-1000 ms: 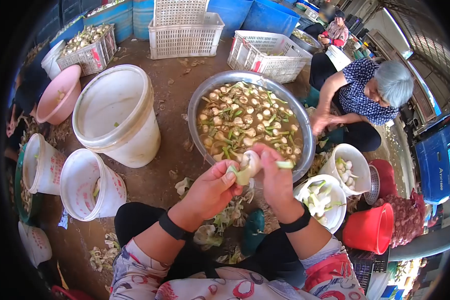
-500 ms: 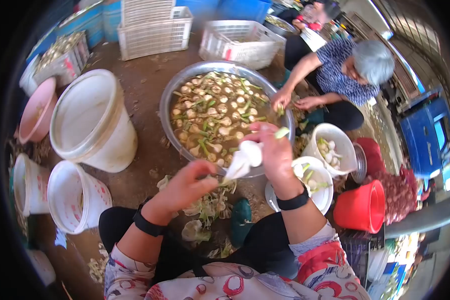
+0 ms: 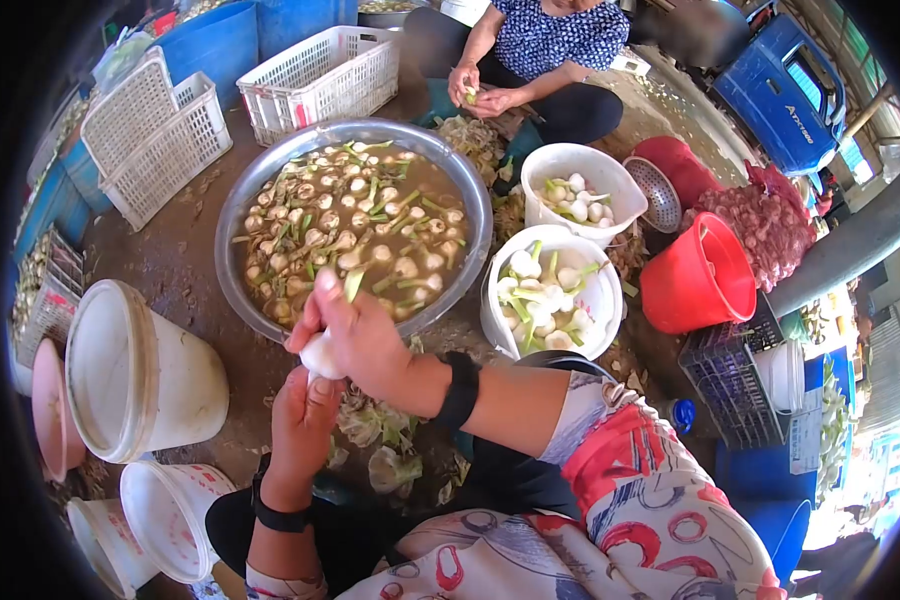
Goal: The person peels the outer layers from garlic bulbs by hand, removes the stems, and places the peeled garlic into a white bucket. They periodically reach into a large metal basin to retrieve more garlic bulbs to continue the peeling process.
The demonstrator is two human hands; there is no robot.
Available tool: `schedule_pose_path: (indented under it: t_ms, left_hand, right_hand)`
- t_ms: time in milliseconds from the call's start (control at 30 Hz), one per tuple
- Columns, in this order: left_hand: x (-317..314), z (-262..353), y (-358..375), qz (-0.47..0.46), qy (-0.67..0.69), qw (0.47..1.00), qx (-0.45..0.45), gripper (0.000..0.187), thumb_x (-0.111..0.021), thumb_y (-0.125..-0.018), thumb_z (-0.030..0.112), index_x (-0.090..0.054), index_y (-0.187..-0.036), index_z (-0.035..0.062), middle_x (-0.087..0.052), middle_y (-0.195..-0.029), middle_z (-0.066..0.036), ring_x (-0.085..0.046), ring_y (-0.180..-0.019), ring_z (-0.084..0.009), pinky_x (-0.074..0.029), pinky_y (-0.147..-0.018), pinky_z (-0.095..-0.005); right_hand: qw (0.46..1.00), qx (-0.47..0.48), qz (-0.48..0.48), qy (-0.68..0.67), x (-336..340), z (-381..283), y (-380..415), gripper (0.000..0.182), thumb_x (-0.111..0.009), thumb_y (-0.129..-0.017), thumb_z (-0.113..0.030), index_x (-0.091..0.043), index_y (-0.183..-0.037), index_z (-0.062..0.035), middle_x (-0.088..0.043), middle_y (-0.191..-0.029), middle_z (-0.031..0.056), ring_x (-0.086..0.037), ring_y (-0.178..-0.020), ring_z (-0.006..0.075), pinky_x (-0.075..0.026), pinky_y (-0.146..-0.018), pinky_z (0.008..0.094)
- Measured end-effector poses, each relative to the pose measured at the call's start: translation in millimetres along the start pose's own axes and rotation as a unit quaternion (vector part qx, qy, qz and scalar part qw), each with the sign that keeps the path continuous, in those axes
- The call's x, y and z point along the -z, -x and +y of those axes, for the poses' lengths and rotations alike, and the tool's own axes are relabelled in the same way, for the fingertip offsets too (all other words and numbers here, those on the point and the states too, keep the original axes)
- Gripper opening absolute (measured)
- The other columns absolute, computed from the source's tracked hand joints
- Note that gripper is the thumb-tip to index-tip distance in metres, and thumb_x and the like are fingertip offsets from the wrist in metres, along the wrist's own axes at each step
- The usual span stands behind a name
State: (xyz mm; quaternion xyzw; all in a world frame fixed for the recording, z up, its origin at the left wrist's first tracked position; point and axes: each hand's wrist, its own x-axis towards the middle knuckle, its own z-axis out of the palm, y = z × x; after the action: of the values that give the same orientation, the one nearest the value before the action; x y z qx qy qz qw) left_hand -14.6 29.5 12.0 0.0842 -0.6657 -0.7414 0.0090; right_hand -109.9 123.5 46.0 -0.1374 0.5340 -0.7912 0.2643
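Note:
A peeled white garlic bulb with a green stem is held in front of me, over the near edge of a metal basin. My right hand is closed around it, the stem poking up between the fingers. From below, my left hand pinches at the bulb's lower end, thumb against it; any skin in those fingers is hidden. Unpeeled garlic bulbs with stems float in the basin's brown water. Right of it stands a white bucket holding peeled bulbs.
Another white bucket of bulbs and a red bucket stand at right. A lidded white tub is at left. White crates stand behind the basin. A co-worker sits opposite. Garlic skins litter the floor.
My view has turned, so the basin sits further left. My left hand has come from apart to touching the bulb; the loose skin that hung from it is no longer visible.

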Motion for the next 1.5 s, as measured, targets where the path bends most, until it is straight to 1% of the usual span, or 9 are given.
schedule_pose_path:
  t_ms: [167, 400, 467, 667, 833, 900, 1167, 1233, 1500]
  left_hand:
    - [2.1, -3.9, 0.7, -0.062, -0.236, 0.963, -0.113, 0.018, -0.047, -0.084, 0.013, -0.047, -0.096, -0.0007, -0.052, -0.075, -0.008, -0.048, -0.064, -0.0173, -0.039, -0.058, -0.0263]
    - [9.0, -20.4, -5.9, 0.013, -0.360, 0.927, -0.100, 0.052, -0.061, -0.071, 0.024, -0.044, -0.113, -0.0015, -0.048, -0.109, -0.022, -0.046, -0.102, -0.0347, -0.038, -0.086, -0.0375]
    - [8.2, -23.7, -12.4, 0.035, -0.332, 0.941, -0.047, 0.046, -0.060, -0.073, 0.023, -0.046, -0.110, -0.0020, -0.051, -0.106, -0.020, -0.049, -0.100, -0.0317, -0.039, -0.084, -0.0356]
    - [-1.2, -37.8, -31.7, -0.003, -0.208, 0.978, 0.029, 0.030, -0.055, -0.077, 0.020, -0.054, -0.099, 0.0001, -0.057, -0.093, -0.016, -0.055, -0.089, -0.0262, -0.043, -0.075, -0.0325]
    - [13.6, -63.9, -46.9, -0.043, -0.203, 0.976, 0.068, 0.025, -0.054, -0.078, 0.019, -0.056, -0.098, 0.0038, -0.059, -0.087, -0.013, -0.057, -0.081, -0.0250, -0.044, -0.070, -0.0315]
    - [19.1, -57.8, -55.7, -0.035, -0.208, 0.974, 0.083, 0.025, -0.054, -0.078, 0.019, -0.056, -0.098, 0.0040, -0.059, -0.087, -0.012, -0.057, -0.081, -0.0250, -0.044, -0.069, -0.0315]
    - [25.7, -80.5, -83.4, 0.119, -0.147, 0.981, 0.041, 0.038, -0.057, -0.078, 0.016, -0.046, -0.110, -0.0007, -0.053, -0.101, -0.009, -0.052, -0.085, -0.0141, -0.044, -0.072, -0.0248]
    - [28.6, -65.3, -83.4, 0.232, -0.142, 0.961, -0.049, 0.049, -0.059, -0.077, 0.018, -0.038, -0.118, -0.0005, -0.047, -0.110, -0.009, -0.049, -0.092, -0.0147, -0.043, -0.075, -0.0257]
    - [19.8, -8.9, -66.7, 0.265, 0.054, 0.945, -0.185, 0.049, -0.063, -0.072, 0.017, -0.042, -0.111, -0.0023, -0.047, -0.107, -0.012, -0.048, -0.095, -0.0165, -0.041, -0.080, -0.0272]
  right_hand:
    - [0.986, -0.011, 0.112, 0.120, 60.2, -47.0, -36.7, 0.045, -0.034, -0.089, -0.039, -0.051, -0.069, -0.0022, -0.057, -0.059, 0.0097, -0.056, -0.050, 0.0191, -0.047, -0.047, 0.0304]
    - [0.580, -0.024, 0.216, 0.785, 260.1, -67.4, -37.0, 0.039, -0.058, -0.071, -0.031, -0.057, -0.096, -0.0016, -0.060, -0.090, 0.0139, -0.058, -0.081, 0.0226, -0.044, -0.072, 0.0358]
    - [0.665, -0.010, 0.219, 0.714, 248.8, -47.2, -61.2, 0.044, -0.057, -0.070, -0.031, -0.052, -0.106, -0.0061, -0.057, -0.100, 0.0129, -0.055, -0.091, 0.0232, -0.043, -0.078, 0.0360]
    - [0.559, 0.044, -0.158, 0.813, 241.9, 101.4, -150.4, 0.018, -0.047, -0.069, -0.014, -0.063, -0.077, -0.0107, -0.060, -0.077, 0.0139, -0.057, -0.074, 0.0311, -0.045, -0.065, 0.0402]
    - [0.536, 0.103, -0.065, 0.835, 230.5, 195.4, -174.3, 0.021, -0.046, -0.071, -0.016, -0.063, -0.081, -0.0100, -0.055, -0.102, 0.0107, -0.045, -0.103, 0.0307, -0.041, -0.077, 0.0417]
    - [0.431, -0.111, -0.161, 0.881, 200.0, 176.6, -174.8, 0.030, -0.044, -0.075, -0.020, -0.061, -0.097, -0.0095, -0.052, -0.110, 0.0116, -0.038, -0.113, 0.0305, -0.035, -0.087, 0.0417]
    - [0.732, -0.182, -0.073, 0.653, 147.1, 109.1, -200.4, 0.031, -0.051, -0.080, -0.031, -0.058, -0.091, -0.0034, -0.062, -0.080, 0.0136, -0.059, -0.063, 0.0288, -0.047, -0.060, 0.0412]
    - [0.944, -0.268, -0.072, 0.178, 109.3, 103.1, -176.6, 0.035, -0.043, -0.086, -0.036, -0.056, -0.084, -0.0037, -0.059, -0.066, 0.0084, -0.057, -0.053, 0.0196, -0.044, -0.043, 0.0317]
    - [0.963, -0.238, -0.100, 0.071, 18.0, 46.9, -81.5, 0.035, -0.041, -0.087, -0.034, -0.056, -0.074, -0.0046, -0.052, -0.055, 0.0030, -0.047, -0.041, 0.0104, -0.034, -0.033, 0.0245]
